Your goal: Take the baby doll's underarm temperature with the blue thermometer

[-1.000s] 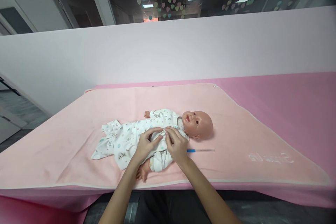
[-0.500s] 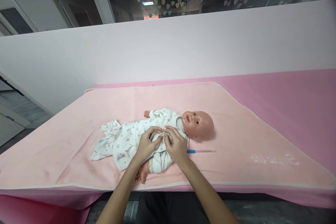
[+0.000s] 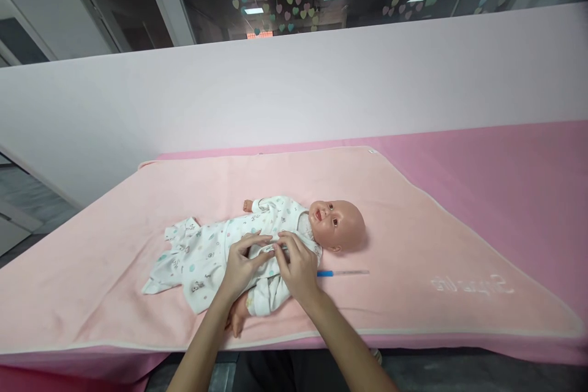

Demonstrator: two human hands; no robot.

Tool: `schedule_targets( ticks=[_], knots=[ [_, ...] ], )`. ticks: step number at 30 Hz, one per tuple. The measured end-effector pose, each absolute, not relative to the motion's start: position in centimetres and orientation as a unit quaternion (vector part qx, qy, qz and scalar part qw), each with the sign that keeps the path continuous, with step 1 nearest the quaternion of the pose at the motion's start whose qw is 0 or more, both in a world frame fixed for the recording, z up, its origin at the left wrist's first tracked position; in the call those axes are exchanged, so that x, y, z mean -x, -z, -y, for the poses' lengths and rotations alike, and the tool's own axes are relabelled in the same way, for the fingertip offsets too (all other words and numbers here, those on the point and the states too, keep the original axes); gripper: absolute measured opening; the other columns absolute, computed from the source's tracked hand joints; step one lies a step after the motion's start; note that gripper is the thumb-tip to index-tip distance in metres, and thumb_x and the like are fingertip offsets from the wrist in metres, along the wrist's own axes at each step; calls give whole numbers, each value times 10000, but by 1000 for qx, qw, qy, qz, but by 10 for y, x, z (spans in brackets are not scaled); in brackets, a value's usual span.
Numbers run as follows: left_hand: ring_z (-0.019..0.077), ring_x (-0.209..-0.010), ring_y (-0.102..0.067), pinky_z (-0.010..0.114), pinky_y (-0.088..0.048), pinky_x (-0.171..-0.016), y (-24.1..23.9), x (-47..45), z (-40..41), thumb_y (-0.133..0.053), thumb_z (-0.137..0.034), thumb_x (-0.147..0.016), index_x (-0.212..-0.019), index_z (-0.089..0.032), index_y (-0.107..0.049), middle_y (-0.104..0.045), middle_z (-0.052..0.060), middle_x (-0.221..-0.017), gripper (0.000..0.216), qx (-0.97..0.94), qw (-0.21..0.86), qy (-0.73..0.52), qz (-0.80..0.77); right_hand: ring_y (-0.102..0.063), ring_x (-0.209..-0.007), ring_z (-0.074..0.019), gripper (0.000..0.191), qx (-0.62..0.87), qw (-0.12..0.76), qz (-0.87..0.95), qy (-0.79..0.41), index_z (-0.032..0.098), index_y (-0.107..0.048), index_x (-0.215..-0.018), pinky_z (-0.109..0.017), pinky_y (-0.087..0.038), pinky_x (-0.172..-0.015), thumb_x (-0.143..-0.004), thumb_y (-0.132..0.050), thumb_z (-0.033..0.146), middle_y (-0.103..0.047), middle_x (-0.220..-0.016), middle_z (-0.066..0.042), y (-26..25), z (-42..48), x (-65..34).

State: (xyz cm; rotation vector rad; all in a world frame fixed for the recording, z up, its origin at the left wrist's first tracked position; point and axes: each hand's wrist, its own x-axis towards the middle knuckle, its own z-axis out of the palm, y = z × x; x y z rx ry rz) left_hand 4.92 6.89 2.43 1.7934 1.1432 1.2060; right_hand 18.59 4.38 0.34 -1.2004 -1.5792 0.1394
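A baby doll (image 3: 337, 224) lies on its back on a light pink blanket (image 3: 413, 245), head to the right. It wears a white printed romper (image 3: 206, 251). My left hand (image 3: 241, 266) and my right hand (image 3: 296, 266) meet over the doll's chest, fingers pinched on the romper's front edge. A thin thermometer with a blue end (image 3: 342, 272) lies on the blanket just right of my right hand, below the doll's head. The doll's near arm and bare hand (image 3: 236, 318) stick out below my left wrist.
The blanket covers a darker pink table (image 3: 528, 165) that runs off to the right. A pale partition wall (image 3: 294, 86) stands right behind the table. The table's near edge is just in front of me.
The view has shifted, so the doll sits a little lower and further left in the picture. My hands stay together on the romper at the doll's chest, fingers slightly rearranged.
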Motion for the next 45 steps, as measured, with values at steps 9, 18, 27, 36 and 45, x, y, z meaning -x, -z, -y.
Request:
schedule_targets(
  ticks=[9, 18, 27, 36, 45],
  knots=[
    [152, -762, -547, 308, -424, -803, -26, -51, -69, -687, -230, -640, -982, -205, -673, -573, 3, -713, 344, -683, 355, -455, -447, -599, -882, -165, 196, 489, 545, 680, -43, 194, -608, -931, -270, -458, -760, -855, -430, 220, -637, -995, -62, 1, -43, -187],
    [142, -712, -539, 370, -342, -957, -22, -50, -72, -625, -109, -587, -922, -239, -701, -572, -31, -615, 367, -676, 363, -479, -426, -603, -843, -159, 180, 495, 544, 677, -37, 202, -610, -893, -263, -456, -724, -861, -434, 223, -640, -963, -50, 3, -45, -185],
    [147, -689, -521, 292, -398, -772, -24, -45, -73, -545, -102, -558, -943, -192, -688, -567, -13, -619, 421, -591, 475, -512, -403, -593, -814, -152, 161, 497, 550, 670, -40, 183, -560, -867, -247, -438, -697, -879, -406, 226, -628, -853, -52, 2, -44, -184],
    [143, -716, -517, 262, -403, -706, -23, -48, -67, -534, -188, -693, -1076, -191, -591, -585, 6, -764, 387, -671, 424, -461, -398, -597, -802, -154, 145, 504, 559, 658, -33, 179, -561, -856, -252, -451, -706, -855, -418, 199, -627, -832, -55, 3, -43, -184],
    [150, -752, -539, 283, -409, -763, -25, -48, -64, -525, -247, -751, -1115, -189, -566, -586, 5, -767, 371, -703, 374, -465, -387, -593, -894, -177, 211, 461, 557, 691, 1, 183, -559, -983, -288, -476, -774, -784, -515, 237, -627, -960, -74, 3, -40, -185]
  ],
)
